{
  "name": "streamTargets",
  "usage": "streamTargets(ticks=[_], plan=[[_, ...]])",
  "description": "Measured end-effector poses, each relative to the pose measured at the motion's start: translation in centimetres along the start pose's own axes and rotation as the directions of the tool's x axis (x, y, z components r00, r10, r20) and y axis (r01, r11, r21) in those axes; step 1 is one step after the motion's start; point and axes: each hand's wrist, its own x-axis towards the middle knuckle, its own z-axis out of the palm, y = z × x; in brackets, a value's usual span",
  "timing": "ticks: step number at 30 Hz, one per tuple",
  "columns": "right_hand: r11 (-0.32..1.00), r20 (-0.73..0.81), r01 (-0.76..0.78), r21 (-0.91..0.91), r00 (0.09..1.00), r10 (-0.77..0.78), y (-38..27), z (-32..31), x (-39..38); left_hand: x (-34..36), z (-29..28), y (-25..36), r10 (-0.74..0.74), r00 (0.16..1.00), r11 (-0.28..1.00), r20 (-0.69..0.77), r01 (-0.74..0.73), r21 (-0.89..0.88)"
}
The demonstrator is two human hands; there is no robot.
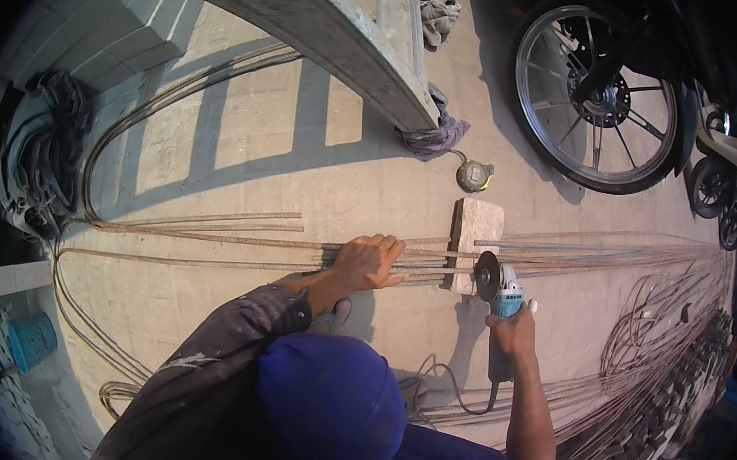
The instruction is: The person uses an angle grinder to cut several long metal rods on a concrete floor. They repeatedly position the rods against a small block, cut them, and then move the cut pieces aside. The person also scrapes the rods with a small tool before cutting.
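My left hand [370, 261] is closed around long thin steel rods [270, 242] that run across the ground from left to right. In my right hand [514, 328] is a teal and black angle grinder [508, 304], held by its body with the dark cutting disc [487, 277] upright. The disc stands at the rods, beside the right edge of a pale block [479, 218] on which the rods rest. I cannot tell whether the disc touches a rod. The grinder's cord [466, 411] loops down and left over the ground.
A tape measure [475, 176] lies beyond the block. A ladder's rail [352, 33] ends in wrapped cloth [434, 134]. At the far right stands a motorbike wheel [599, 97]. Bent rods [101, 337] curl at left near a teal bucket [32, 341]; more rods [641, 345] lie right.
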Motion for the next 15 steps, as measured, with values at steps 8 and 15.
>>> streamTargets(ticks=[8, 15], plan=[[0.999, 0.020, -0.038, -0.007, 0.999, 0.038, -0.2, 0.0, 0.5, -0.3, 0.2, -0.6, 0.444, 0.894, 0.896, -0.063, -0.441, 0.056], [0.999, 0.030, -0.043, -0.011, 0.999, 0.043, -0.1, 0.0, 0.6, -0.8, 1.1, -0.9, 0.435, 0.889, 0.900, -0.142, -0.434, 0.039]])
